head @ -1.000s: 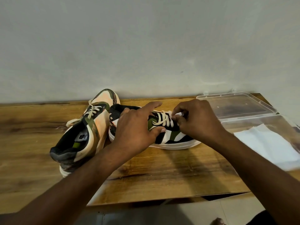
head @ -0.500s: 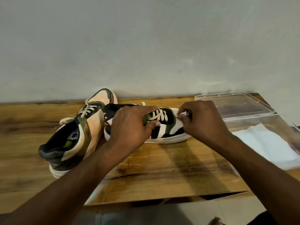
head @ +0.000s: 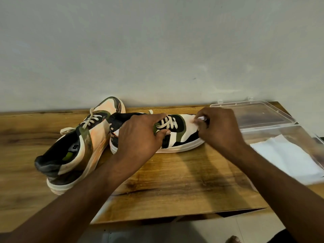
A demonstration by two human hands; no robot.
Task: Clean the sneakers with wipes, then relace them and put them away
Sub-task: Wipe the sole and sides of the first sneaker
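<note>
The left hand (head: 140,135) grips the right-hand sneaker (head: 182,132) around its laces, likely steadying it on the wooden table (head: 175,181) beside the other sneaker (head: 82,146), while the right hand (head: 219,130), fingers curled together, pinches a white wipe (head: 201,118) against its toe.

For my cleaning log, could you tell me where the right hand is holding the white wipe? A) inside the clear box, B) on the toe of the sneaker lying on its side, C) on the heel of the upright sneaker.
B: the right hand pinches the wipe against the white toe of the sneaker lying on its side.
</note>
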